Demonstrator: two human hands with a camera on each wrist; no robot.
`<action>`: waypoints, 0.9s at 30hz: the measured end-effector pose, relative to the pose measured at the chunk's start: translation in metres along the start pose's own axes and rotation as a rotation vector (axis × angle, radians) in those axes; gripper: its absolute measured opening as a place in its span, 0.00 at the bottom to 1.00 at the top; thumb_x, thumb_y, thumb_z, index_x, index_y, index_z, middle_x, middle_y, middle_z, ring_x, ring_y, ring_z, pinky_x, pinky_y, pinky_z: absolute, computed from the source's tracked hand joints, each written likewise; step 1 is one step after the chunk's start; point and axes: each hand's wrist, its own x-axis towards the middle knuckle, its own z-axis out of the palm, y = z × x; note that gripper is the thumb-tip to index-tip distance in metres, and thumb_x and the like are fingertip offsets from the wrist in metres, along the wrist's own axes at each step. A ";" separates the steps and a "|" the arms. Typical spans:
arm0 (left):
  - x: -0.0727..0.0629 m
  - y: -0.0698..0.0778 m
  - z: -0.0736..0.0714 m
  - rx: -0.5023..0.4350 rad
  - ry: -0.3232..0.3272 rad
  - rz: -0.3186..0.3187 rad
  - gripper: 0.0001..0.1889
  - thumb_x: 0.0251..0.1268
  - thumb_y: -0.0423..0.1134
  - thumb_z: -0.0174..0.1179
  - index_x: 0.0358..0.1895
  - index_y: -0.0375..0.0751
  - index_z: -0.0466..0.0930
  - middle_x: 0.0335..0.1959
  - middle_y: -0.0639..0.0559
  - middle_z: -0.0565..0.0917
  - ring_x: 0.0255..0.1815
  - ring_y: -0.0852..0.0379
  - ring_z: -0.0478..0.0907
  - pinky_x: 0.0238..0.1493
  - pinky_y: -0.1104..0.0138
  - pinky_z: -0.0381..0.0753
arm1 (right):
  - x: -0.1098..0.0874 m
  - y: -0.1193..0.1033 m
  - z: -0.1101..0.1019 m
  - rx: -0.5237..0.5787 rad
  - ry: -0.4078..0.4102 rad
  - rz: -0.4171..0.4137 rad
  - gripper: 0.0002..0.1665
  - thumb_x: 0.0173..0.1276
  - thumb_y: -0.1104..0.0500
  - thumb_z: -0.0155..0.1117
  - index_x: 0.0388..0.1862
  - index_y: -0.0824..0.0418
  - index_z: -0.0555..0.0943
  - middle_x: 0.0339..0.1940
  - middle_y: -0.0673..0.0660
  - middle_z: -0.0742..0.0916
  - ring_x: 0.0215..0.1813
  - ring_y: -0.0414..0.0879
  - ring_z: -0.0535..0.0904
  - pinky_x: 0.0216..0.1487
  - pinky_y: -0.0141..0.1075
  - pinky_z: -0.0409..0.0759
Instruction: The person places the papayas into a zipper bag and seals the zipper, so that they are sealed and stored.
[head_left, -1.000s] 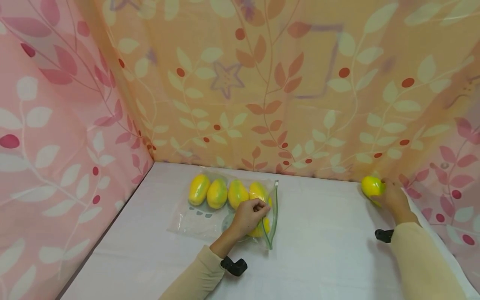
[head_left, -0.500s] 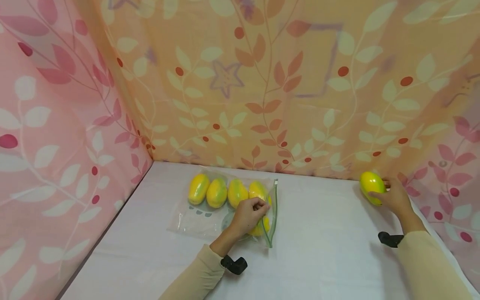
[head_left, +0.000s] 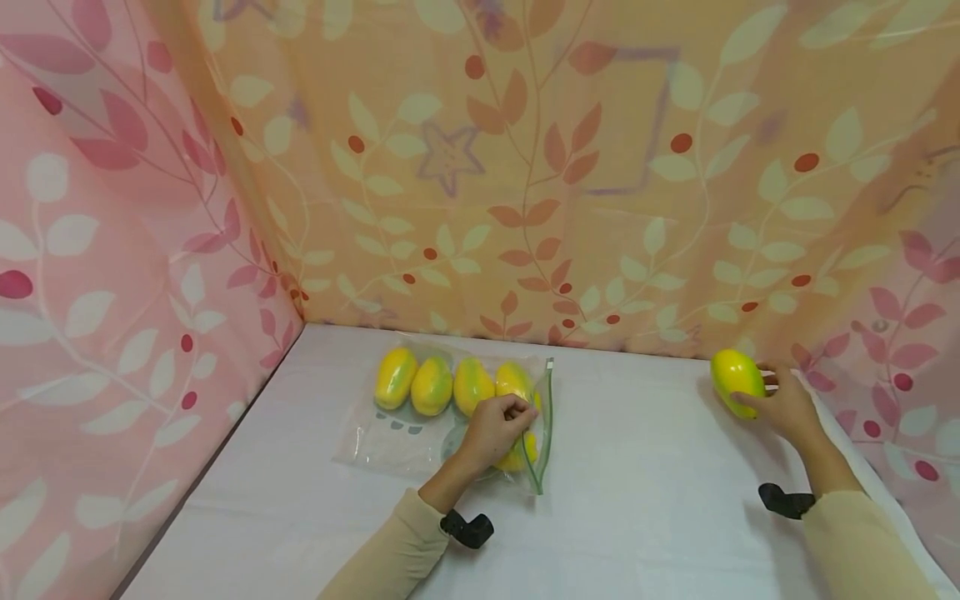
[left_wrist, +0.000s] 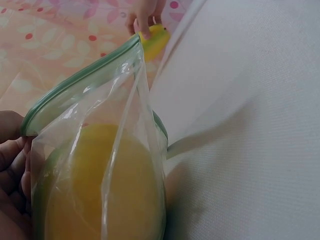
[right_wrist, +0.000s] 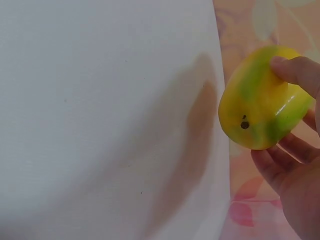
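Observation:
My left hand [head_left: 492, 429] pinches the edge of a clear zip bag [head_left: 408, 457] near its green zip strip. The bag lies on the table with its mouth facing right; in the left wrist view the green zip [left_wrist: 82, 82] arches up and stands apart from the bag's other edge. Several yellow-green mangoes [head_left: 432, 387] are inside, one partly behind the left hand. Far to the right, my right hand [head_left: 791, 408] grips another mango [head_left: 737, 383] between thumb and fingers. The right wrist view has this mango [right_wrist: 255, 100] off the white cloth, its dark stem spot facing the camera.
A white cloth covers the table [head_left: 622, 467]. Behind it hangs an orange leaf-patterned curtain [head_left: 517, 167], with pink patterned curtains [head_left: 135, 275] at the sides. A black wrist mount [head_left: 468, 529] sits on each forearm.
The right hand has raised the mango from the table's far right corner and shifted it slightly left. The left hand keeps its place at the bag.

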 end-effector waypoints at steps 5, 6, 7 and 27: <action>-0.001 0.001 0.000 -0.001 -0.003 -0.012 0.09 0.66 0.44 0.63 0.33 0.43 0.84 0.24 0.57 0.80 0.25 0.64 0.71 0.26 0.75 0.72 | -0.008 -0.004 0.001 0.000 -0.011 -0.012 0.51 0.66 0.42 0.64 0.70 0.74 0.54 0.63 0.80 0.66 0.56 0.74 0.67 0.54 0.61 0.77; -0.001 0.001 0.000 -0.002 -0.002 -0.011 0.09 0.65 0.44 0.63 0.33 0.43 0.84 0.24 0.56 0.80 0.25 0.64 0.71 0.26 0.75 0.72 | -0.010 -0.005 0.002 0.001 -0.017 -0.021 0.51 0.66 0.42 0.64 0.70 0.74 0.54 0.63 0.80 0.66 0.56 0.74 0.67 0.53 0.60 0.78; -0.001 0.001 0.000 -0.002 -0.002 -0.011 0.09 0.65 0.44 0.63 0.33 0.43 0.84 0.24 0.56 0.80 0.25 0.64 0.71 0.26 0.75 0.72 | -0.011 -0.005 0.002 0.002 -0.023 -0.027 0.52 0.65 0.41 0.64 0.71 0.73 0.54 0.63 0.80 0.66 0.56 0.74 0.68 0.52 0.59 0.79; 0.000 0.000 0.000 -0.004 -0.001 -0.018 0.09 0.66 0.44 0.63 0.33 0.43 0.84 0.23 0.56 0.79 0.24 0.63 0.71 0.26 0.75 0.72 | -0.040 -0.043 0.004 -0.014 -0.122 -0.146 0.52 0.62 0.42 0.68 0.70 0.72 0.57 0.64 0.79 0.69 0.57 0.72 0.71 0.53 0.59 0.79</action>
